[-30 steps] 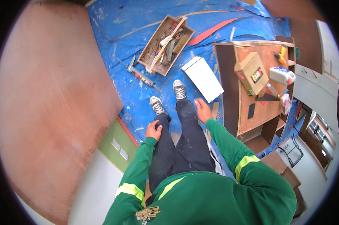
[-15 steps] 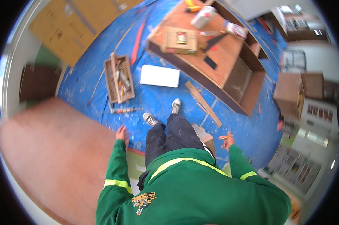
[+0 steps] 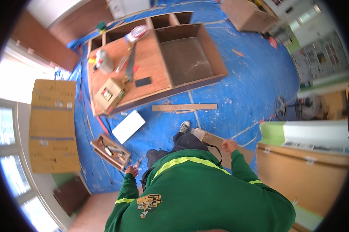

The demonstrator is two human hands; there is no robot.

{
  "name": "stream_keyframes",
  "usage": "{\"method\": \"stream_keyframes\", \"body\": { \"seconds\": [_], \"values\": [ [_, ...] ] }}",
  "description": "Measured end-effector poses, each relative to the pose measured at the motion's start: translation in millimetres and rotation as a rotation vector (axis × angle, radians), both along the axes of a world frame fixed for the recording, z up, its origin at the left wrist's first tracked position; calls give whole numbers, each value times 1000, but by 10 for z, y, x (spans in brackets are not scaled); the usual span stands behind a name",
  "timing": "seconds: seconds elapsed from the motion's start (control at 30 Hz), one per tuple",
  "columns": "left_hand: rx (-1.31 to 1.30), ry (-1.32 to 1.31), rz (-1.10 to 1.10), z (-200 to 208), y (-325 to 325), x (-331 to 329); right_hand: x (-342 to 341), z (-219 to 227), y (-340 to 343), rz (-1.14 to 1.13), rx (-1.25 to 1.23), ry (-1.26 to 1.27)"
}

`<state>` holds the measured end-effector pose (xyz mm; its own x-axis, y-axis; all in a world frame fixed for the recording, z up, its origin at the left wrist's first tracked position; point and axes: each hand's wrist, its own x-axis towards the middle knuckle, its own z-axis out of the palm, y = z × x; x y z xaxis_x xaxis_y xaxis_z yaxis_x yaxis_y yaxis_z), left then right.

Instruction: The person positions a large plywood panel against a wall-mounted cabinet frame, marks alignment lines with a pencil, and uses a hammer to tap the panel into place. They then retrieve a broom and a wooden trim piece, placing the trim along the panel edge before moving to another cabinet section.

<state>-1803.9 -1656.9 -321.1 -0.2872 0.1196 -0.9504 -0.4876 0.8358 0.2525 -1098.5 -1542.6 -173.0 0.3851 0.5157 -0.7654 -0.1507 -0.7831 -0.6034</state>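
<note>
My left hand [image 3: 131, 170] hangs low at my side with its fingers loosely apart, holding nothing. In the picture it is nearest to an open wooden toolbox [image 3: 96, 147] with several hand tools in it. My right hand [image 3: 229, 145] is curled closed over a wooden box [image 3: 210, 139] by my legs. A thin yellow pencil stuck out of its fingers a moment ago; at this angle the pencil is hard to make out. Ahead lies a large brown cabinet [image 3: 197, 86] on its back, partly covered by a reddish board [image 3: 149, 63].
On the board rest a cardboard box [image 3: 109, 95], a white jug [image 3: 104, 62], a handsaw [image 3: 131, 62] and a black flat piece [image 3: 143, 81]. A white box [image 3: 128, 127] and wood strips [image 3: 184, 107] lie on blue sheeting [image 3: 244, 85]. A fan [image 3: 309, 107] stands right.
My view and body have turned to the right, so the cabinet and toolbox swing round in the picture. Both hands stay low at my sides; the right hand's fingers look more curled.
</note>
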Motion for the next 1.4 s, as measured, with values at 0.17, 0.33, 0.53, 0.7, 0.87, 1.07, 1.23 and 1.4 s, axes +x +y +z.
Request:
{"method": "stream_keyframes", "body": {
  "seconds": [0.17, 0.33, 0.53, 0.7, 0.87, 1.07, 1.23, 1.4],
  "values": [
    [212, -5, -410, 185, 2366, 448, 482, 986, 1171, -432, 479, 139],
    [441, 66, -848, 869, 4373, 1336, 1033, 2105, 1753, -376, 919, 169],
    [416, -137, -1024, 985, 5630, 2002, 1090, 2574, 1944, -421, 1018, 48],
    [749, 66, -1791, 1071, 5909, 3509, 939, 2168, 1421, -687, 924, -1],
    [828, 143, -1875, 1242, 6004, 4037, 804, 1721, 1411, -911, 817, 138],
    [436, 151, -1948, 197, 5860, 3869, 1855, 1564, 1532, -885, 779, 99],
    [-155, 135, -1071, 35, 5355, 4156, 3334, 1536, 1567, -744, 617, -82],
    [-88, 42, -1008, 146, 5286, 5153, 4622, 1430, 1804, -132, 252, -390]
  ]
}}
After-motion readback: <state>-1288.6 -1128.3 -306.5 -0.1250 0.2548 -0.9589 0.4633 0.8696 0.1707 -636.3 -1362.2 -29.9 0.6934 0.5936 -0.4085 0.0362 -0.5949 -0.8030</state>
